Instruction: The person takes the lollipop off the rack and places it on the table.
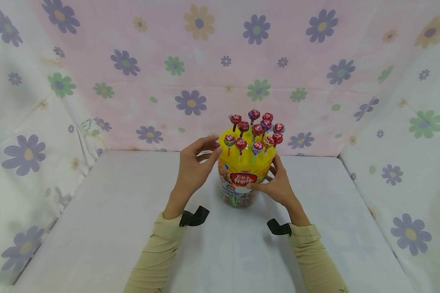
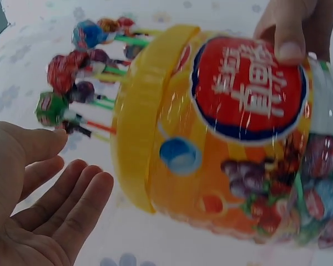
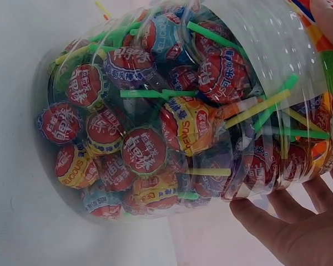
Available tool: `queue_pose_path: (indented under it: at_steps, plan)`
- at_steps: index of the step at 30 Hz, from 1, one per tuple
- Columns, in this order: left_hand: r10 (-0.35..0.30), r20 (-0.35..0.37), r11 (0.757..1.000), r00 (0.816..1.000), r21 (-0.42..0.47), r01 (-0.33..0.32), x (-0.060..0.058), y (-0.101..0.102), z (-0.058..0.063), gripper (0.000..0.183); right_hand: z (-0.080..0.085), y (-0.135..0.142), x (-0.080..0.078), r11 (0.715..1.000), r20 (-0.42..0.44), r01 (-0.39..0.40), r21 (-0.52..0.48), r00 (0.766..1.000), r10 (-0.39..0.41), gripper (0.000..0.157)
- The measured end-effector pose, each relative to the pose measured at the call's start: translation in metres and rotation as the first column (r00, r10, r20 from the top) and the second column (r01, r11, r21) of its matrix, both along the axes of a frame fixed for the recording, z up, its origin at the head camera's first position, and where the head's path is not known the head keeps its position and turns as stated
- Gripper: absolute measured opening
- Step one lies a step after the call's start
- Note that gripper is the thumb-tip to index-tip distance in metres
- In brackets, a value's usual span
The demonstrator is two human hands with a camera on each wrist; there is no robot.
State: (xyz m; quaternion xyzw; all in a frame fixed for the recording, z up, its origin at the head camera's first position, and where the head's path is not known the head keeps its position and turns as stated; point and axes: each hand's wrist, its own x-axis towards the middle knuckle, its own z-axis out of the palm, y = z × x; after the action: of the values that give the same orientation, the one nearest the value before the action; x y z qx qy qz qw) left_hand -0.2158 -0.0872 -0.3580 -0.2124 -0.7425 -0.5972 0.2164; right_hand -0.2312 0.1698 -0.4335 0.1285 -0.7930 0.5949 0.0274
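Note:
A clear plastic jar (image 1: 238, 195) with a yellow lid (image 1: 229, 160) stands on the table, several wrapped lollipops (image 1: 256, 130) upright in the lid. My right hand (image 1: 278, 185) grips the jar from the right, its thumb on the front label and the fingers reaching round the far side. Beside the lid's left edge is my left hand (image 1: 196, 165), its fingers loosely bent and holding nothing. In the left wrist view, its thumb (image 2: 36, 147) is close to a green-wrapped lollipop (image 2: 51, 109); contact cannot be told. More lollipops (image 3: 144, 149) fill the jar, as the right wrist view shows.
A white-covered table (image 1: 132, 228) lies under the jar. Flower-patterned cloth (image 1: 220, 53) hangs behind it and along both sides. A black strap-like piece (image 1: 195, 216) sticks out from the left wrist, and another black piece (image 1: 278, 227) from the right.

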Motion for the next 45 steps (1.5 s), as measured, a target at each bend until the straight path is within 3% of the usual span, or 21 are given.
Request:
queue_pose_path:
  at_steps: [7,15,26,34,45]
  plan:
    - [-0.047,-0.077,0.994,0.996,0.093,0.054,0.002,0.02,0.002,0.039,-0.009,0.004,-0.005,1.0,-0.015,-0.008,-0.015,1.0,0.008,0.101]
    - [0.018,-0.169,0.996,0.985,0.092,-0.002,0.0,0.034,-0.001,0.038,-0.007,0.004,-0.006,1.0,-0.022,-0.001,-0.01,1.0,0.001,0.099]
    - [0.052,-0.146,0.995,0.988,0.091,-0.039,-0.004,0.038,0.003,0.036,-0.001,0.002,-0.009,1.0,0.013,0.006,-0.015,1.0,-0.006,0.1]
    - [0.056,-0.16,0.993,0.986,0.108,-0.039,-0.007,0.039,0.008,0.036,0.031,-0.007,0.009,1.0,0.008,-0.005,-0.008,1.0,0.005,0.095]
    - [0.074,-0.172,0.987,0.982,0.154,-0.048,-0.01,0.026,0.01,0.039,0.031,-0.006,0.009,1.0,0.018,-0.013,-0.018,1.0,0.013,0.095]
